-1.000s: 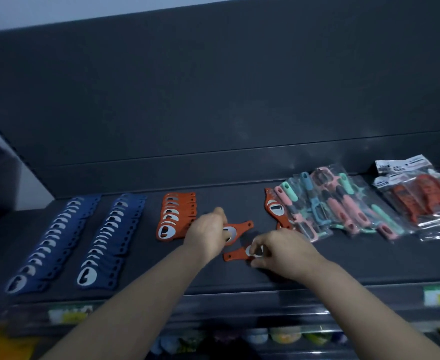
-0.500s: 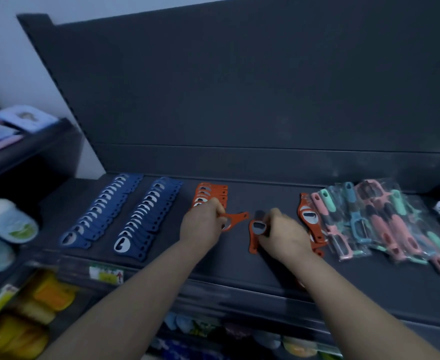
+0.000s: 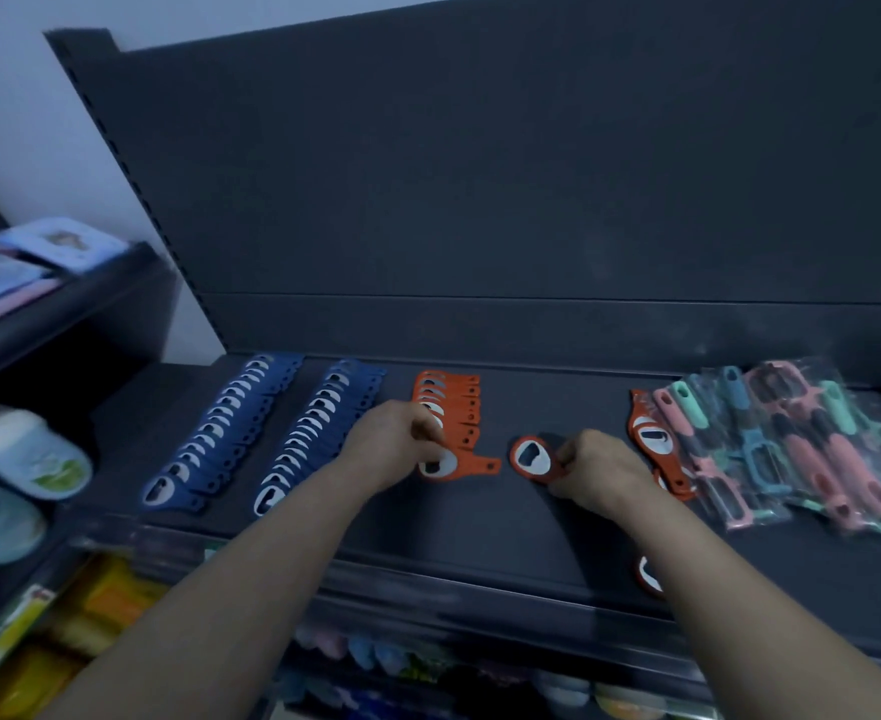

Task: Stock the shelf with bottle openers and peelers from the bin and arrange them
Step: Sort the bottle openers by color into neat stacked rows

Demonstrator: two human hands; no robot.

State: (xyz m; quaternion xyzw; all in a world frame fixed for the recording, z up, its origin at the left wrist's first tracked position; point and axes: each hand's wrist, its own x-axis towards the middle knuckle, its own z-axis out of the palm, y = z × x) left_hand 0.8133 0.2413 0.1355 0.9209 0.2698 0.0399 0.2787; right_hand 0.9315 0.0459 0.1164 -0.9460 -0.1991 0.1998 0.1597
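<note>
An orange opener (image 3: 459, 466) is being gripped by the curled left hand (image 3: 396, 444) at the front end of the orange row (image 3: 451, 402). A second opener (image 3: 531, 458) is being pinched by the right hand (image 3: 599, 470). A loose opener (image 3: 648, 574) near the front edge of the shelf (image 3: 480, 532) is probably being endangered, since it could be swept off by the right forearm.
</note>
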